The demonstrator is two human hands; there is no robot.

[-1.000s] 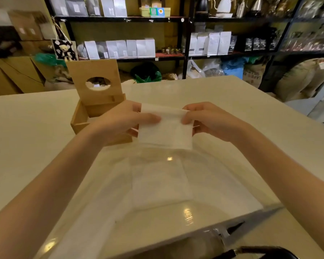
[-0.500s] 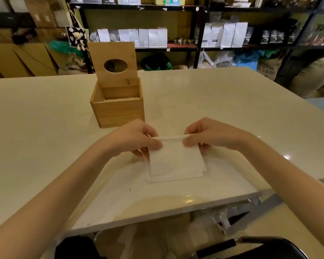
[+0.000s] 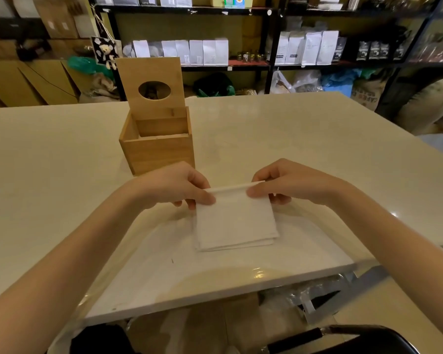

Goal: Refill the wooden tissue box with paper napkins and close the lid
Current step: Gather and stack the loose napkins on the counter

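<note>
While both hands still pinch the napkin stack (image 3: 237,221), little has changed.

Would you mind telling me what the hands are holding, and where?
Both hands, left and right, pinch the napkins at the far top edge, one at each corner.

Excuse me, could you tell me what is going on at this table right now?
A person is refilling a wooden tissue box with paper napkins. The left hand and the right hand each pinch the top edge of a small stack of white napkins, whose lower edge lies on the table near the front edge. The box stands just beyond the hands with its lid raised upright. No napkins show inside the box from this angle.
</note>
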